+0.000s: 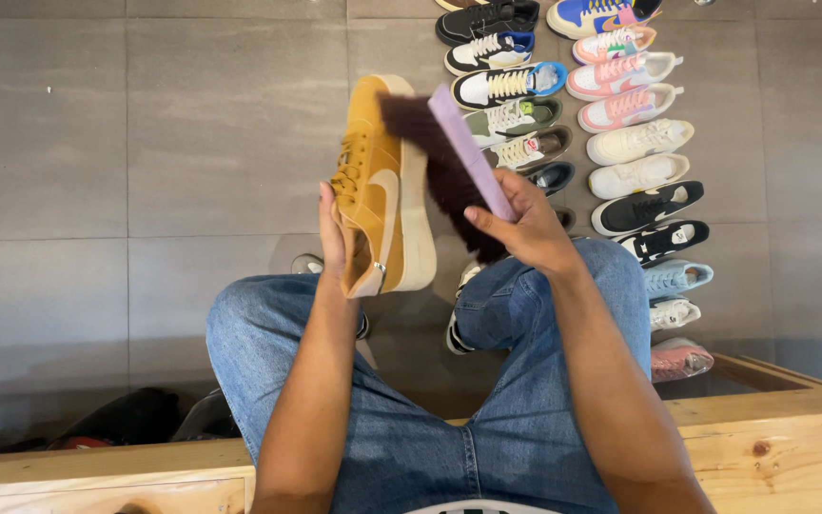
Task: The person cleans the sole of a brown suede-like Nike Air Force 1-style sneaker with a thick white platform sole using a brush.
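My left hand (335,233) is closed around a mustard-yellow suede sneaker (380,186), held up in the centre of the frame, a little left of the middle. My fingers wrap the heel end, and the shoe points away from me with its toe toward the top of the frame. Its thick cream sole (419,205) faces right, and the yellow laces (350,164) run along its left side.

My right hand (525,228) is shut on a brush (459,157) with a pale lilac back and long, dark maroon bristles. My thumb lies along the lilac back and my fingers curl round it from the right. The brush slants from my hand up toward the upper centre, and its bristles lie against the sneaker's sole edge.

Below both hands, my knees in blue jeans (411,428) fill the lower middle of the frame. Along the bottom edge runs a light wooden bench (773,447) that I sit on. The grey tiled floor (97,143) spreads across the left half. In the upper right, two rows of sneakers (635,143) stand side by side on the floor, in white, pink, black, green and blue. Something dark lies on the floor at the lower left (126,419); I cannot tell what it is.
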